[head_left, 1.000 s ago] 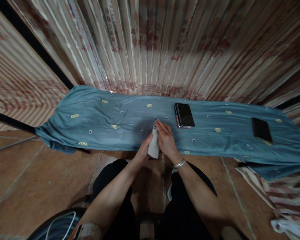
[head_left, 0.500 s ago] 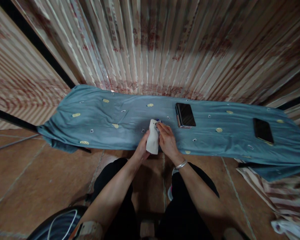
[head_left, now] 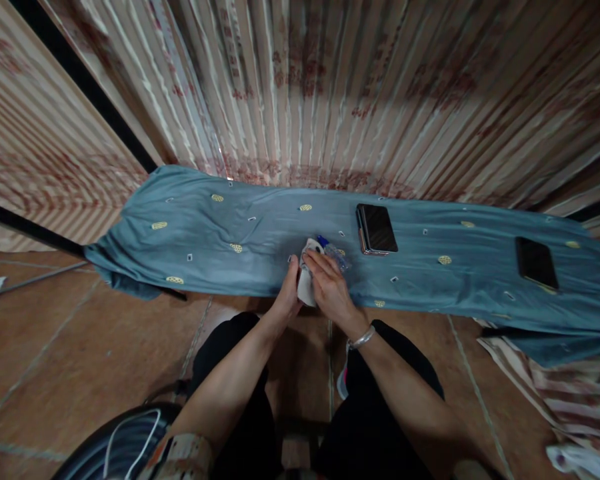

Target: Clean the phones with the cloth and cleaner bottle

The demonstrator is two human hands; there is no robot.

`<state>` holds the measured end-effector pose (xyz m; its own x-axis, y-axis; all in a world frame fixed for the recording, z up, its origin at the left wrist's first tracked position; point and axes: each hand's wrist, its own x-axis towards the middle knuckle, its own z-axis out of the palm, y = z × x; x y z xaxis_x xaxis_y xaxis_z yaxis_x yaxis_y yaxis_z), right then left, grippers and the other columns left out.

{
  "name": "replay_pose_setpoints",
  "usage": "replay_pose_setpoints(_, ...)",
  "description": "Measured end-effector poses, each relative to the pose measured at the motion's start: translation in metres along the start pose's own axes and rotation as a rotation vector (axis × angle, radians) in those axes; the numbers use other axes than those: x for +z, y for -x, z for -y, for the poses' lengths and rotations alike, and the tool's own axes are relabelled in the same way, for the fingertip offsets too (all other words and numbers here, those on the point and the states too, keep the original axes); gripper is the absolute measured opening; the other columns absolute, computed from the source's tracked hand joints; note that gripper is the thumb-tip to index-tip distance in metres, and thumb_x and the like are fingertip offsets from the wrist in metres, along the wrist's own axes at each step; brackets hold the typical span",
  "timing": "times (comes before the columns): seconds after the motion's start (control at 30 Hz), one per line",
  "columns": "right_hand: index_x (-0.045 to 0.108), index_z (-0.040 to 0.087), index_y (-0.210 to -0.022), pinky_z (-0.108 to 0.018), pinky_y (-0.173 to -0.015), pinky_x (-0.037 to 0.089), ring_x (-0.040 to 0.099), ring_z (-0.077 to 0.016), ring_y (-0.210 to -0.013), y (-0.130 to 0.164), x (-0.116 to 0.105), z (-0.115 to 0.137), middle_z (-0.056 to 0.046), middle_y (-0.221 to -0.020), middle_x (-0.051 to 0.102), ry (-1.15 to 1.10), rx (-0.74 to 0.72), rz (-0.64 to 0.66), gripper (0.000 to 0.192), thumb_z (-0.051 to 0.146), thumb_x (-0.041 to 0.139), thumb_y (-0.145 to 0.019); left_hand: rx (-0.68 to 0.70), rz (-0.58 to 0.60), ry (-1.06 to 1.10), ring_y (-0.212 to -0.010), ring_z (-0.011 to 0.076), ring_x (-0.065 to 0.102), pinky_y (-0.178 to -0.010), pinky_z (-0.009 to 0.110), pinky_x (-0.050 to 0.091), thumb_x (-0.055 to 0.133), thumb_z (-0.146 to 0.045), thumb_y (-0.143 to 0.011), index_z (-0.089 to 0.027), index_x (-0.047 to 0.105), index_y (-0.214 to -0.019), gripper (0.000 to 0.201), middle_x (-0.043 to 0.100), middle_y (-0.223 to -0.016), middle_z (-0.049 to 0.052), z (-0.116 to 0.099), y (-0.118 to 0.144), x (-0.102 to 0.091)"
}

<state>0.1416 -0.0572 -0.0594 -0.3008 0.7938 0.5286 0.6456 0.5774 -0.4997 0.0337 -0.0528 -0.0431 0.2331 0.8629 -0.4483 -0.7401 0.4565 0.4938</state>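
Pleated pink curtains [head_left: 330,87] back a narrow bench draped in blue-grey cloth [head_left: 205,247], with one dark phone [head_left: 377,229] at centre and a second phone [head_left: 536,263] well apart toward the right end. At the near edge, left hand [head_left: 286,301] and right hand [head_left: 327,288] are both closed around a small white pouch [head_left: 306,283]. A blue-capped clear item [head_left: 331,250], possibly a pen, projects from its top.
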Motion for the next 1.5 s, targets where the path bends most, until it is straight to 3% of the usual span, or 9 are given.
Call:
replay_pose_setpoints(0.23, 0.052, 0.019, -0.141, -0.046, -0.113, 0.044, 0.048, -0.0227, -0.134, 0.010, 0.002, 0.018, -0.010, -0.139, 0.059, -0.072, -0.096, 0.030, 0.049, 0.010, 0.034, -0.097, 0.036, -0.078, 0.018, -0.103, 0.0241, 0.069, -0.095, 0.031, 0.050, 0.037, -0.053, -0.097, -0.008, 0.071, -0.103, 0.057, 0.075, -0.092, 0.013, -0.009, -0.001, -0.001)
replay_pose_setpoints(0.43, 0.052, 0.020, -0.141, -0.047, -0.109, 0.047, 0.053, -0.0231, -0.129, 0.016, 0.002, 0.025, -0.012, -0.134, 0.062, -0.129, -0.165, -0.023, 0.045, 0.012, 0.039, -0.098, 0.026, -0.095, -0.030, -0.083, 0.0212, 0.071, -0.082, 0.032, 0.055, 0.036, -0.060, -0.094, -0.012, 0.071, -0.103, 0.060, 0.073, -0.077, 0.009, -0.013, -0.001, -0.003)
replay_pose_setpoints(0.6, 0.054, 0.020, -0.138, -0.044, -0.104, 0.052, 0.056, -0.0232, -0.124, 0.019, 0.002, 0.027, -0.012, -0.128, 0.065, -0.118, -0.195, -0.069, 0.043, 0.012, 0.045, -0.097, -0.021, -0.104, -0.058, -0.066, 0.0167, 0.066, -0.073, 0.028, 0.055, 0.032, -0.067, -0.092, -0.012, 0.072, -0.082, 0.069, 0.070, -0.067, 0.009, -0.011, -0.005, -0.010)
replay_pose_setpoints(0.83, 0.057, 0.018, -0.135, -0.043, -0.103, 0.053, 0.059, -0.0241, -0.120, 0.019, 0.002, 0.021, -0.012, -0.125, 0.067, -0.037, -0.205, -0.044, 0.040, 0.014, 0.045, -0.098, 0.011, -0.100, 0.009, -0.067, 0.0176, 0.067, -0.073, 0.028, 0.054, 0.037, -0.062, -0.093, -0.006, 0.070, -0.102, 0.065, 0.071, -0.071, 0.010, -0.012, -0.011, -0.010)
replay_pose_setpoints(1.07, 0.057, 0.023, -0.137, -0.045, -0.103, 0.053, 0.058, -0.0234, -0.120, 0.020, -0.002, 0.012, -0.010, -0.127, 0.067, -0.057, -0.137, -0.019, 0.042, 0.015, 0.043, -0.098, 0.072, -0.075, 0.079, -0.070, 0.0181, 0.070, -0.074, 0.028, 0.054, 0.032, -0.046, -0.099, -0.005, 0.054, -0.134, 0.058, 0.074, -0.080, 0.010, -0.023, -0.007, -0.001)
replay_pose_setpoints(1.5, 0.061, 0.022, -0.131, -0.044, -0.107, 0.047, 0.058, -0.0219, -0.125, 0.020, -0.005, -0.005, -0.010, -0.133, 0.063, -0.141, 0.076, -0.010, 0.037, 0.025, 0.043, -0.099, 0.105, -0.009, 0.016, -0.081, 0.0199, 0.070, -0.083, 0.030, 0.052, 0.042, -0.038, -0.095, -0.007, 0.068, -0.109, 0.043, 0.076, -0.087, 0.011, -0.023, -0.012, -0.006)
